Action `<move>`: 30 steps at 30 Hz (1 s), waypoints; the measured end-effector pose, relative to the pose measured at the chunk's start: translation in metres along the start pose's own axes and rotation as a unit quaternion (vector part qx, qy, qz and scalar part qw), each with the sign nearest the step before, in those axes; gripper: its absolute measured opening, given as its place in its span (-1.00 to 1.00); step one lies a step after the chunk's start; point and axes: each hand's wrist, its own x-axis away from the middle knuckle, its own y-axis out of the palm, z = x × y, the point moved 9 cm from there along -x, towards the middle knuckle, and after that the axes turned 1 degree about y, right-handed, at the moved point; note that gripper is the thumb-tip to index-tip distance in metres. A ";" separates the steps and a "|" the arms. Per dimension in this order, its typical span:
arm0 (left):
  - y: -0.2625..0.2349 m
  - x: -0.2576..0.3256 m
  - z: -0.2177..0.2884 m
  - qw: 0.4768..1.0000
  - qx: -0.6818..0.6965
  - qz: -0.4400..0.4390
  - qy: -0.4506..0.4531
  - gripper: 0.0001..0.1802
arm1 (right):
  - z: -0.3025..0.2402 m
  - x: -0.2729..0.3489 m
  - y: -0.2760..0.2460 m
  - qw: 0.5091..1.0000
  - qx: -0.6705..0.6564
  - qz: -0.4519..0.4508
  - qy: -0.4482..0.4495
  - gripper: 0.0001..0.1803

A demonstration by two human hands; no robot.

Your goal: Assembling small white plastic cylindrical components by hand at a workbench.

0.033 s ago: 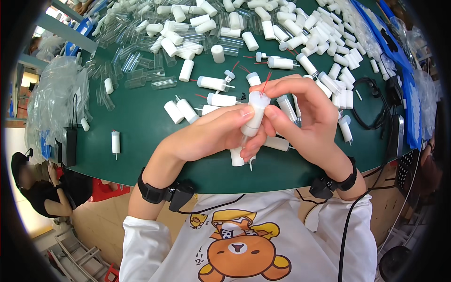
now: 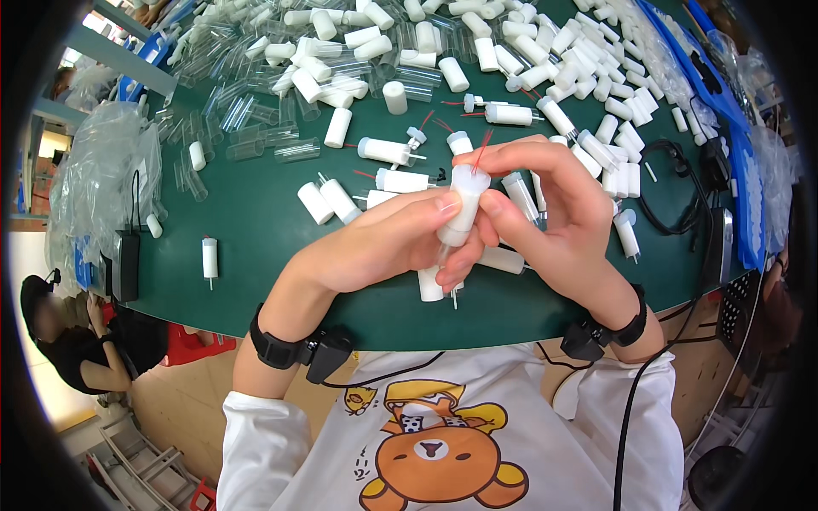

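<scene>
In front of my chest I hold a white cylinder [image 2: 461, 215] in a clear sleeve, slightly tilted, with a translucent cap [image 2: 470, 177] on top. Thin red wires [image 2: 483, 152] stick up out of the cap. My left hand [image 2: 375, 243] is closed round the cylinder, its thumb pressed along the side. My right hand [image 2: 554, 209] pinches the upper end: the index fingertip meets the cap's rim and the thumb rests against the side. Just under my hands lies another white cylinder [image 2: 431, 285]; several capped, wired ones, such as this cylinder [image 2: 385, 152], lie beyond them.
Clear tubes [image 2: 256, 136] and loose white cylinders [image 2: 456, 75] are heaped at the back of the green table [image 2: 256, 294]. Plastic bags [image 2: 106, 187] bulge at the left. A black cable [image 2: 673, 183] and blue trays [image 2: 745, 196] lie right. Another person [image 2: 94, 341] sits far left.
</scene>
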 end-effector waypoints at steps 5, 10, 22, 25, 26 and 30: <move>-0.004 -0.002 0.001 0.999 -0.028 0.020 0.015 -0.58 | -0.014 -0.001 -0.001 0.992 0.095 0.012 -0.084 -0.78; -0.012 -0.001 -0.001 0.996 -0.071 0.056 0.003 -0.63 | -0.019 -0.002 0.002 0.987 0.113 -0.027 -0.108 -0.80; -0.018 -0.004 0.012 0.993 0.013 0.091 0.069 -0.65 | -0.006 -0.002 0.008 0.994 0.073 -0.047 -0.068 -0.84; -0.018 -0.004 0.019 0.990 0.014 0.112 0.080 -0.65 | 0.000 -0.007 -0.006 0.997 0.067 -0.010 -0.029 -0.85; -0.017 -0.004 0.021 0.990 0.022 0.109 0.087 -0.65 | 0.002 -0.008 -0.011 0.998 0.061 0.007 -0.010 -0.86; -0.022 -0.004 0.023 0.987 0.001 0.136 0.091 -0.70 | 0.018 -0.008 -0.029 0.995 0.022 0.074 0.070 -0.88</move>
